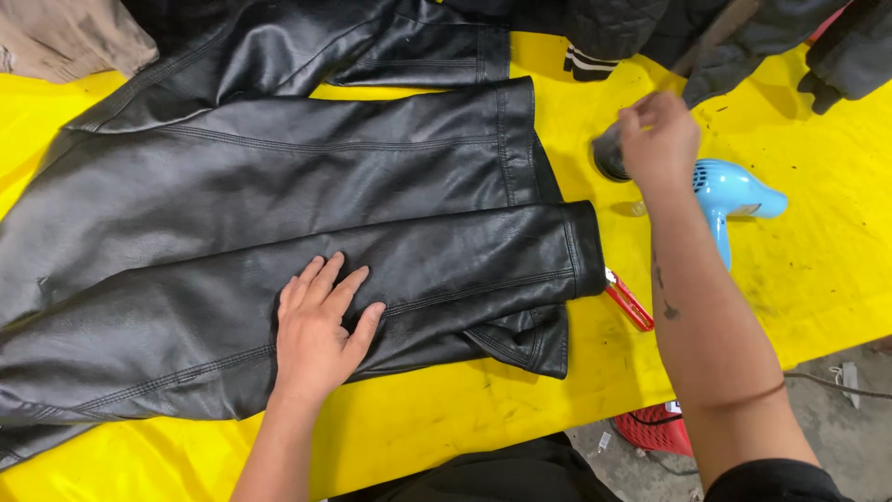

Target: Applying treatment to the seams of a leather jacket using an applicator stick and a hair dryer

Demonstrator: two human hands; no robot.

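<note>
Two hands at work: my left hand (321, 321) lies flat, fingers spread, holding nothing, on the black leather jacket (279, 204) spread over the yellow surface (818, 270). It looks glossy, heavy, limp, slippery; I'd grip its stitched cuff. My right hand (658, 138) closes around a small dark object (609, 153)

Both forearms are bare from wrist to near the elbow; the left hand (316, 330) wears no glove, ring or watch that can be seen; the right hand (658, 139) is likewise ungloved; the right forearm bears small dark tattoo marks along its inner side, one of them arrow-shaped, and a thin band circles that arm further up, near the elbow; a black short sleeve covers the right upper arm at the near right edge; dark clothing shows at the near edge between the arms.
</note>
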